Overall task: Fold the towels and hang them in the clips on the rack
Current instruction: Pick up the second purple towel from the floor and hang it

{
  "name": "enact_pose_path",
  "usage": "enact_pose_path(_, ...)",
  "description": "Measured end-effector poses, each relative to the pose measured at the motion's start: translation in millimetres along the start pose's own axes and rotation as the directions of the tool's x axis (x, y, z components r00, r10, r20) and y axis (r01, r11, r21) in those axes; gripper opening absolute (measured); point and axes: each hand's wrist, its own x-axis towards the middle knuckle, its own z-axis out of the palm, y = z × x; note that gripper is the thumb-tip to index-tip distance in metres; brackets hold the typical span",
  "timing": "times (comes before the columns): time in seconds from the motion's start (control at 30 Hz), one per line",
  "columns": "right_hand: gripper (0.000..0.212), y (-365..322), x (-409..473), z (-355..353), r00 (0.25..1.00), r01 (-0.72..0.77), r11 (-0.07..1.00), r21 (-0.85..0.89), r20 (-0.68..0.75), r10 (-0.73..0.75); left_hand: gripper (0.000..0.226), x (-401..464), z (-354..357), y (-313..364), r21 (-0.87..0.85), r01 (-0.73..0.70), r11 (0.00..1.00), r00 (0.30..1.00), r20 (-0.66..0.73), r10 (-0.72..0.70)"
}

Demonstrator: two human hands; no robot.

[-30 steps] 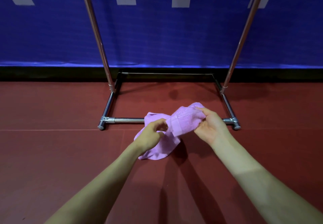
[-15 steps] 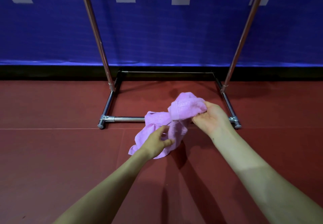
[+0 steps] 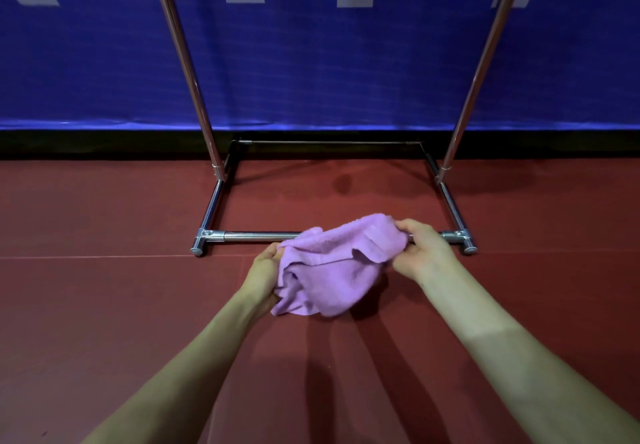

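A red floor (image 3: 104, 305) runs to a blue wall. Your left hand (image 3: 265, 272) and right hand (image 3: 424, 253) each grip an end of a crumpled pink towel (image 3: 334, 263), held just in front of the rack (image 3: 214, 208), likely to find edges for folding. No clips are visible.

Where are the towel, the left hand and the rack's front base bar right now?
towel (image 3: 341, 263), head view, middle of the bunched purple cloth.
left hand (image 3: 265, 270), head view, back of the hand gripping the towel.
front base bar (image 3: 259, 235), head view, bare chrome left of the towel.
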Motion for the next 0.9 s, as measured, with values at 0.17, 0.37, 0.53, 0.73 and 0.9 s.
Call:
enact_pose_path(0.17,0.028,1.8,1.9,-10.1,0.999,0.043,0.999,-0.026,0.008,-0.043,0.019,12.6,-9.9,6.5,0.219,-0.131,0.967,0.989,-0.039,0.143)
enact_pose_path(0.37,0.079,5.9,8.0,-18.8,0.982,0.14,0.988,-0.061,0.134,-0.131,0.013,-1.3,-20.7,6.6,0.876,-0.342,0.341,0.931,0.265,0.252)
enact_pose_path(0.53,0.038,15.3,12.3,-23.0,0.909,0.415,0.866,-0.279,0.083,-0.409,0.071,-9.1,-15.9,-7.8,0.813,-0.414,-0.41,0.827,0.524,0.205)
enact_pose_path(0.73,0.029,15.5,14.6,-36.5,0.832,0.486,0.652,-0.582,0.081,-0.548,0.053,-8.6,-39.7,-17.2,0.88,-0.386,-0.277,0.911,0.411,0.034)
enact_pose_path(0.9,0.048,15.6,14.1,-47.2,0.802,0.521,0.554,-0.649,0.151,-0.578,0.015,-14.9,-50.8,-6.4,0.748,-0.309,0.587,0.939,0.339,0.062)
